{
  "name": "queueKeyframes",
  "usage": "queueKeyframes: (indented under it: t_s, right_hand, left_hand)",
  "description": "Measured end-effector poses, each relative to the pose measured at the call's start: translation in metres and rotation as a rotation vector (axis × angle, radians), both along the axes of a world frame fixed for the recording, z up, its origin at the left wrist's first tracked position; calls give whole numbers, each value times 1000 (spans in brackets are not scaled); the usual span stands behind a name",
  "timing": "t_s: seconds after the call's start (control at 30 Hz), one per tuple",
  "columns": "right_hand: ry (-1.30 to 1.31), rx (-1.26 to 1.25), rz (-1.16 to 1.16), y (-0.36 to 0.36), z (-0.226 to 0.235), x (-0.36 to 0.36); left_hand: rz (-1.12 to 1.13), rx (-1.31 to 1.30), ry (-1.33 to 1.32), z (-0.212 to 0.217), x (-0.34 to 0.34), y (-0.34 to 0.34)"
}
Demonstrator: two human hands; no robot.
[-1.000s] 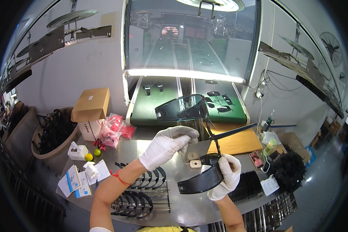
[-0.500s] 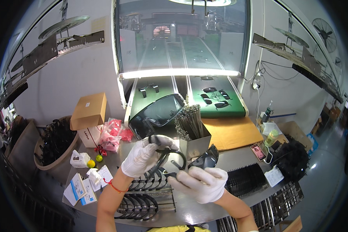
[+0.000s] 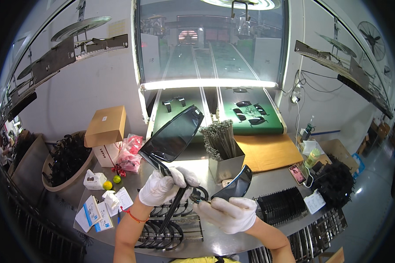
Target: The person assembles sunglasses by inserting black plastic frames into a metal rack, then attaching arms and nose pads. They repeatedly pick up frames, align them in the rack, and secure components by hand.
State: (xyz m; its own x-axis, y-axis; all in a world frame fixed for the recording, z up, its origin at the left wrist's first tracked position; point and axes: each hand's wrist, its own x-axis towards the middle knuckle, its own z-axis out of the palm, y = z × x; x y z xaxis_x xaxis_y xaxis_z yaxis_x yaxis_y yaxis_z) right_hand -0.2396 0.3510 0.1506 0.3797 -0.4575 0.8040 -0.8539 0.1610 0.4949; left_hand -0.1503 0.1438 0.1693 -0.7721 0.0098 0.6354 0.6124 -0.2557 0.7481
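Observation:
Both my hands wear white gloves and are close together over the near part of the metal table. My left hand is closed on black sunglasses parts; a large dark lens rises above its fingers, and a long black temple arm slants down below them. My right hand is closed, its fingertips at a small black curved piece between the hands. A second dark, shiny lens shows just beyond the right fingers; whether that hand holds it is hidden.
Black curved frames sit on a metal rack below my hands. A metal box of thin rods stands beyond, beside a yellow envelope. Green conveyor belts carry dark lenses. Cardboard box and booklets lie left; black parts right.
My left hand has come lower and the large dark lens has tilted more steeply. The black arm now points down below that hand. The black loop between the hands shows smaller.

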Motion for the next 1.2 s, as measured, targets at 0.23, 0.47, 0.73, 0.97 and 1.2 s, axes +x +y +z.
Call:
queueKeyframes:
  t_s: [0.23,0.47,0.73,0.97,1.2]
  right_hand:
    - [-540,278,114,-17,12,-3]
    - [-2580,62,832,-14,-157,4]
    - [-2442,721,-250,-25,-253,41]
    - [-2207,802,-493,-54,-241,57]
    - [-1888,837,-448,-46,-253,62]
  left_hand:
    - [209,75,-159,-26,1,1]
    - [410,420,-457,-140,38,22]
    - [1041,188,-824,-180,169,0]
    - [1036,122,-944,-182,178,6]
    - [897,-123,-946,-170,155,8]
